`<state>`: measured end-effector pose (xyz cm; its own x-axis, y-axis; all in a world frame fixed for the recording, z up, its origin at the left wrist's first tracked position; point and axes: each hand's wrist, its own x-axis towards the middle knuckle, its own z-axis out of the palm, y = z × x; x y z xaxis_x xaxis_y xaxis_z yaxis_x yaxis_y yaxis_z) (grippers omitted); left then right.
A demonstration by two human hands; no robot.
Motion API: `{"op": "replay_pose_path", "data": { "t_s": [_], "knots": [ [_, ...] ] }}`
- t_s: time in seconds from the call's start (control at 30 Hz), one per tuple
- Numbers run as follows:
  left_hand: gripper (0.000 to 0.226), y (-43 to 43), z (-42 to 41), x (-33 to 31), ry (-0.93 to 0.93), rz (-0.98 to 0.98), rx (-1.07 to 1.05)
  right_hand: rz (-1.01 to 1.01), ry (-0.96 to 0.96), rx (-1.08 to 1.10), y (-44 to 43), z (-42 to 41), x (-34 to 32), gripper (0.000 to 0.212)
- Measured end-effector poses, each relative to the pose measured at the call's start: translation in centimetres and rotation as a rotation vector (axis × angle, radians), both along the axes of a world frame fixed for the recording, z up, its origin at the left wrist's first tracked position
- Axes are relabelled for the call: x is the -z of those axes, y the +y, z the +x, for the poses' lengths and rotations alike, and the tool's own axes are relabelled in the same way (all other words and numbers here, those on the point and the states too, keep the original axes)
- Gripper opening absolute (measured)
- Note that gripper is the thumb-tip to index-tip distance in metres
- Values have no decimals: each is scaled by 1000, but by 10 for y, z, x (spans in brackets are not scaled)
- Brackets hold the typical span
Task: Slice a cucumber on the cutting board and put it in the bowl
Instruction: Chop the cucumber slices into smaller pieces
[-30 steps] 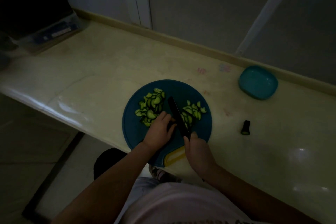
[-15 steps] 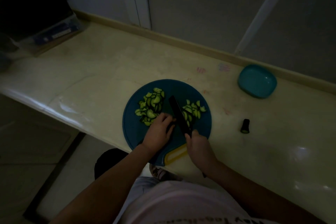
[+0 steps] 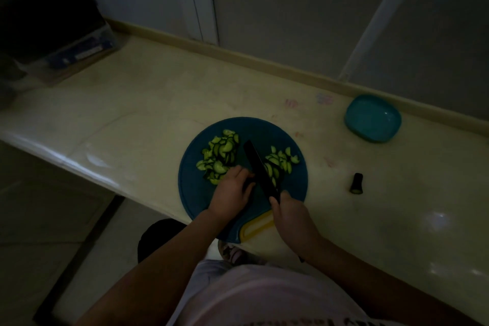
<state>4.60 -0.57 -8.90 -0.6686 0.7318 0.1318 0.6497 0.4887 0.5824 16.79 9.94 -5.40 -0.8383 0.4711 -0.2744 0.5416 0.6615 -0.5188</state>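
- Round blue plastic cutting board (image 3: 264, 130) sits on the pale glossy surface (image 3: 132, 119).
- Sliced green cucumber is on it in two heaps, a left heap (image 3: 219, 156) at 10 o'clock and a right heap (image 3: 281, 163) at 2.
- Right hand (image 3: 291, 216): fingers wrapped round the long black knife (image 3: 258, 167), blade between the heaps.
- Left hand (image 3: 230, 193): fingers curled just beside the blade, can't tell what's under them.
- Teal plastic bowl (image 3: 373, 119) is well off at 2 o'clock, and the dark cucumber end stub (image 3: 356, 183) at 3.
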Motion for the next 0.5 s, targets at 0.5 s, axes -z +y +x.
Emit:
{"op": "replay_pose_path", "data": {
  "t_s": [0.5],
  "knots": [
    [18, -2, -2, 2, 26, 18, 42, 16, -92, 13, -6, -10, 5, 32]
  ]
}}
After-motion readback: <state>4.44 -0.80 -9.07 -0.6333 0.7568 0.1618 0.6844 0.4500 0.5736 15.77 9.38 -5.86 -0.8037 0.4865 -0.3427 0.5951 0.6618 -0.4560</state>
